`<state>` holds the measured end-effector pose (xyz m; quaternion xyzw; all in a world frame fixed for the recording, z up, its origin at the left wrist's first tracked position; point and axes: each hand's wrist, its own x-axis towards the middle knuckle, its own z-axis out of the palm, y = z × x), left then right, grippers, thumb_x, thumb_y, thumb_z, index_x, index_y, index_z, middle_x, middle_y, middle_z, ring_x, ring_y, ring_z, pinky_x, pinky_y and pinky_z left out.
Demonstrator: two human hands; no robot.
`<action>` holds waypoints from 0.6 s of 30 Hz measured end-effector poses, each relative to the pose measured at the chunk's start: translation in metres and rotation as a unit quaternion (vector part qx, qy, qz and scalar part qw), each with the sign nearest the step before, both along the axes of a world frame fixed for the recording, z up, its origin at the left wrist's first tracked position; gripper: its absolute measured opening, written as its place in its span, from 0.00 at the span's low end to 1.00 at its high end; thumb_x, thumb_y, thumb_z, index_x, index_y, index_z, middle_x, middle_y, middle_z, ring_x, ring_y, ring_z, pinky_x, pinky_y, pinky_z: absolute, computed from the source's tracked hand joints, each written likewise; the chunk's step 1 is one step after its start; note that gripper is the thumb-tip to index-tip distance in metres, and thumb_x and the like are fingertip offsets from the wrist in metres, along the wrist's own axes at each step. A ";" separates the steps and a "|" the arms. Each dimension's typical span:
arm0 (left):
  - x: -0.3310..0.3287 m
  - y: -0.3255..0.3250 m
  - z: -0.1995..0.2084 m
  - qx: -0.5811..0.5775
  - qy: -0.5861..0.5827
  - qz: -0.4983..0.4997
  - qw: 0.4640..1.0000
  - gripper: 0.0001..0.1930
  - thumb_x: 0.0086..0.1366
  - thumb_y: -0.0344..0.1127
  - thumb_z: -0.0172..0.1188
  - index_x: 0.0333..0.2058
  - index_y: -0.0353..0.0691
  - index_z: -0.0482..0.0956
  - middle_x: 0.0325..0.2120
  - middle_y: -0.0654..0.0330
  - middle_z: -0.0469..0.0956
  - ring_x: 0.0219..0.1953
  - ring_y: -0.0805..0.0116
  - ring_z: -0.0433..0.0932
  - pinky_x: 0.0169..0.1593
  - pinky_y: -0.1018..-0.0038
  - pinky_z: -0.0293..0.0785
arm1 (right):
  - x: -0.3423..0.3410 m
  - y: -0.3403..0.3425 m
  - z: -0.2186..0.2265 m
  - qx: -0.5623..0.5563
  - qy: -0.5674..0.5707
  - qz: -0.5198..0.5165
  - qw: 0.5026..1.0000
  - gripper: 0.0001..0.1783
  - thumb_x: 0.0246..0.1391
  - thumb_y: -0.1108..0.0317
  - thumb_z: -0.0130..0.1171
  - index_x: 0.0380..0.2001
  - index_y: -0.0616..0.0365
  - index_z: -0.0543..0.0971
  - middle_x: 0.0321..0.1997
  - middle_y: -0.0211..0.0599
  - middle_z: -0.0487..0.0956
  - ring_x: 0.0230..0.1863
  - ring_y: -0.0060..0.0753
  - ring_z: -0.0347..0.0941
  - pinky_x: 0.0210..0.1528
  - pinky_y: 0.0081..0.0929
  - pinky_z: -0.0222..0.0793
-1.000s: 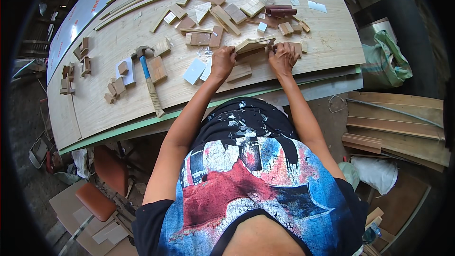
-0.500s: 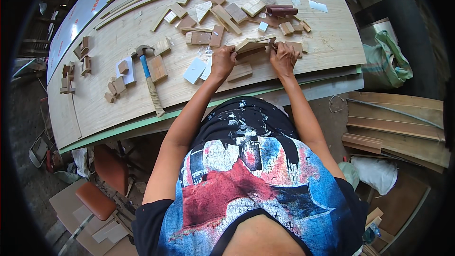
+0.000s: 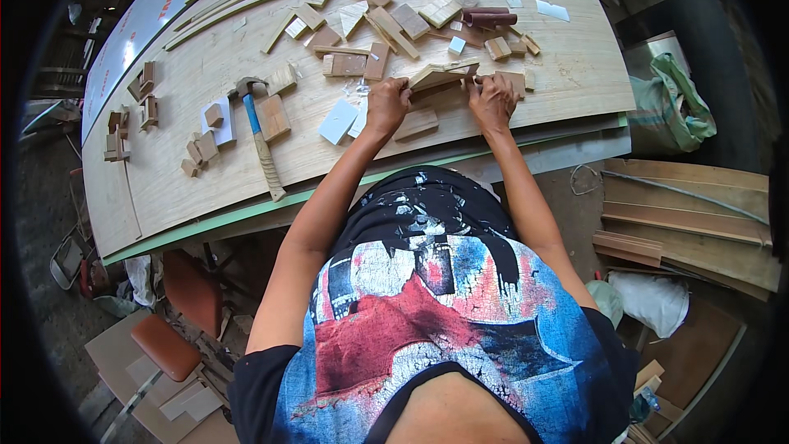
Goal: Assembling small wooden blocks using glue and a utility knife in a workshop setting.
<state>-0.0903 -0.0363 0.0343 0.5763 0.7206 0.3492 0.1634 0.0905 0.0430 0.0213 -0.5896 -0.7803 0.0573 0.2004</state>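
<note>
Near the front edge of the wooden worktable, my left hand (image 3: pixel 388 105) and my right hand (image 3: pixel 493 101) hold the two ends of a small angled wooden piece (image 3: pixel 444 74). My fingers are closed at each end, and the fingertips are partly hidden. Just below the piece, between my hands, a flat wooden block (image 3: pixel 417 123) lies on the table. Beside my left hand rests a pale blue-white square (image 3: pixel 337 122), with white scraps near it. A wooden block (image 3: pixel 512 82) lies close behind my right hand.
A claw hammer (image 3: pixel 261 138) with a blue and tan handle lies to the left, near small wood blocks (image 3: pixel 201 148). Small wooden assemblies (image 3: pixel 117 136) stand farther left. Many offcuts and a dark red roll (image 3: pixel 490 18) are spread behind my hands; long strips (image 3: pixel 238 12) lie at the far left.
</note>
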 end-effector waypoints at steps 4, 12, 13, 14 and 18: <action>0.000 0.001 -0.001 0.004 0.004 -0.002 1.000 0.10 0.47 0.28 0.58 0.31 0.33 0.77 0.26 0.49 0.75 0.27 0.56 0.75 0.33 0.70 0.70 | 0.000 -0.001 0.001 -0.002 -0.035 0.000 0.999 0.11 0.37 0.60 0.58 0.25 0.54 0.78 0.32 0.34 0.72 0.39 0.38 0.66 0.39 0.40 0.56; -0.001 0.001 -0.002 0.004 -0.006 -0.001 1.000 0.09 0.47 0.29 0.58 0.30 0.33 0.77 0.24 0.49 0.75 0.27 0.56 0.75 0.32 0.70 0.69 | -0.002 -0.002 -0.001 0.004 -0.047 0.016 0.999 0.12 0.33 0.61 0.60 0.25 0.55 0.77 0.32 0.34 0.72 0.38 0.37 0.66 0.38 0.39 0.54; -0.001 0.001 -0.002 0.004 -0.006 -0.001 1.000 0.09 0.47 0.29 0.58 0.30 0.33 0.77 0.24 0.49 0.75 0.27 0.56 0.75 0.32 0.70 0.69 | -0.001 -0.001 -0.002 0.008 -0.055 0.022 0.998 0.12 0.34 0.62 0.59 0.25 0.55 0.77 0.32 0.33 0.72 0.38 0.36 0.66 0.37 0.39 0.54; -0.001 0.001 -0.002 0.005 -0.004 0.000 1.000 0.09 0.47 0.29 0.58 0.30 0.33 0.77 0.25 0.49 0.75 0.27 0.55 0.75 0.32 0.69 0.69 | -0.001 -0.001 -0.003 0.011 -0.063 0.028 0.998 0.11 0.35 0.62 0.58 0.25 0.54 0.77 0.31 0.33 0.72 0.37 0.36 0.66 0.36 0.39 0.54; -0.001 0.000 -0.002 0.005 0.001 -0.001 1.000 0.09 0.47 0.29 0.58 0.30 0.33 0.77 0.25 0.49 0.75 0.27 0.55 0.75 0.32 0.69 0.69 | 0.000 0.001 -0.011 0.054 -0.009 0.061 0.997 0.07 0.39 0.63 0.54 0.21 0.54 0.76 0.28 0.34 0.71 0.35 0.37 0.64 0.34 0.38 0.52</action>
